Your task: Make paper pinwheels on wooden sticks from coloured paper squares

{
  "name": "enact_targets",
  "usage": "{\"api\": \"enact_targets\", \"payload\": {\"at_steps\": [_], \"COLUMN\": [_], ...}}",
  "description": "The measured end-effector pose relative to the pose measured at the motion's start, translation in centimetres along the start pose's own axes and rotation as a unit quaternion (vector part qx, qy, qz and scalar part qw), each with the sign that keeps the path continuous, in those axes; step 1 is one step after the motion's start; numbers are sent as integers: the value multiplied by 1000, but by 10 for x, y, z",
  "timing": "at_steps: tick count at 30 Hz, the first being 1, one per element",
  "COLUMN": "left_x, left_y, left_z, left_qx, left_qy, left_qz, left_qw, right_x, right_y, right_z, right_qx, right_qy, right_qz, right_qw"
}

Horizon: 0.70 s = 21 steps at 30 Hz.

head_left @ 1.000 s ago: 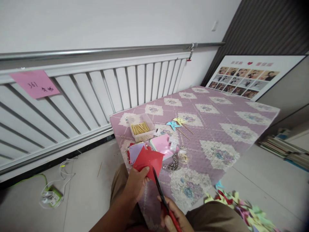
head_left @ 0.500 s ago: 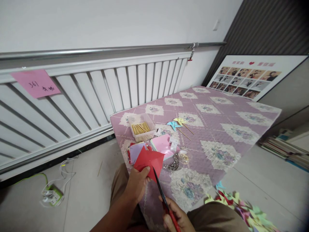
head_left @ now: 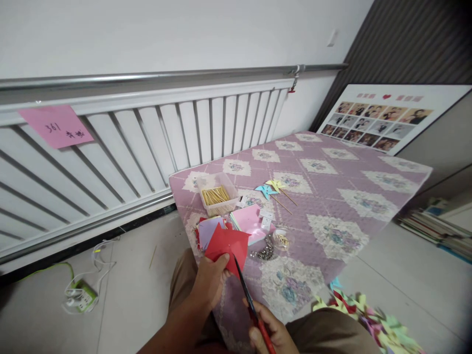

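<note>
A square of red paper (head_left: 225, 242) is pinched in my left hand (head_left: 213, 275), thumb on top, above the near left part of the table. My right hand (head_left: 271, 328) grips the red handles of a pair of scissors (head_left: 248, 292). Their dark blades reach up to the paper, with the tips at its lower right part, near the left thumb. Whether the blades are closed on the paper I cannot tell. Just behind the red square lie a stack of purple and red paper (head_left: 211, 230) and a stack of pink paper (head_left: 248, 222).
A clear box of wooden sticks (head_left: 217, 195), a small tub (head_left: 282, 240) and a heap of dark metal bits (head_left: 266, 251) sit on the flowered tablecloth (head_left: 328, 196). Blue (head_left: 266, 191) and yellow (head_left: 276, 186) pinwheels lie further back. Several colourful pinwheels (head_left: 372, 319) are on the floor at right.
Both hands, the red paper and the scissors stay almost where they were. The view shifts very slightly, and the paper's right corner looks a little different.
</note>
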State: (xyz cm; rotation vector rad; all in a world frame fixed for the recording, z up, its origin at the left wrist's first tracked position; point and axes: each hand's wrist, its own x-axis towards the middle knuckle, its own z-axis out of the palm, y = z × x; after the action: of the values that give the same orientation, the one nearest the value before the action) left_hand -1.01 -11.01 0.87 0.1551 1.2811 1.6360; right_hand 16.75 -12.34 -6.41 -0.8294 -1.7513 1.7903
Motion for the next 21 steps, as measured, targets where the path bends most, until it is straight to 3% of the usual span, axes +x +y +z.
{"api": "enact_targets", "payload": {"at_steps": [8,16,21], "left_x": [-1,5,8], "left_y": [0,-10,-17], "left_z": [-1,-4,-10], "left_qx": [-2,-31,-20], "left_qy": [3,-7,-11], "left_qz": [-7,-7,-11], "left_qw": [1000,999,1000], "right_x": [0,1,-1], "right_y": [1,1,-5], "right_z": [0,2,2], "right_qx": [-18,6,28], "right_qy": [-9,49,41], "right_qz": [6,10,38], "right_qw": [1000,999,998]}}
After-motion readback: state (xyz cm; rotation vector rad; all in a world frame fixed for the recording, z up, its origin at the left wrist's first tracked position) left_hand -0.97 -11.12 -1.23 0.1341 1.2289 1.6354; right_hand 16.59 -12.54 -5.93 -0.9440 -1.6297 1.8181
